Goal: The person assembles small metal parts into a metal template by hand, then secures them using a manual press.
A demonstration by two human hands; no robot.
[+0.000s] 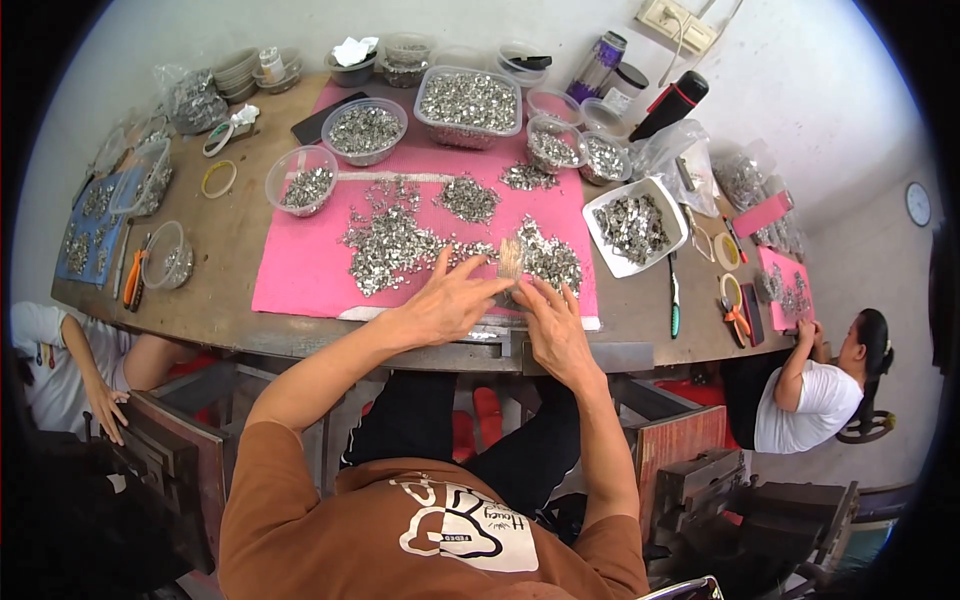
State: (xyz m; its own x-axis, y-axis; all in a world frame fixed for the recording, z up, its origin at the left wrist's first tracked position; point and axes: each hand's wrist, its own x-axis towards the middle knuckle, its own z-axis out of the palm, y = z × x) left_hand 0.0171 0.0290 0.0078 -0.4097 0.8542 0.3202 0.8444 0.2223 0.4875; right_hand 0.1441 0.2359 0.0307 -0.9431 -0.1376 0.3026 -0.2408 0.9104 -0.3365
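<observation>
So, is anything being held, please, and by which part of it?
I can't tell: left hand and right hand are by the tan piece, at its near end.

I see bright, soft light on the wall (pixel 790 85), glints across the metal bits (pixel 390 248); the counter (pixel 232 262) bows, corners blacken.

Brown short-sleeved T-shirt (pixel 330 535) over black trousers (pixel 405 410) with thin white side trim.
At 6 o'clock, the shirt carries a black-and-white cartoon bear print (pixel 466 533) with lettering; its 2 plain sleeves (pixel 268 470) sit at 8 and 5 o'clock.
</observation>
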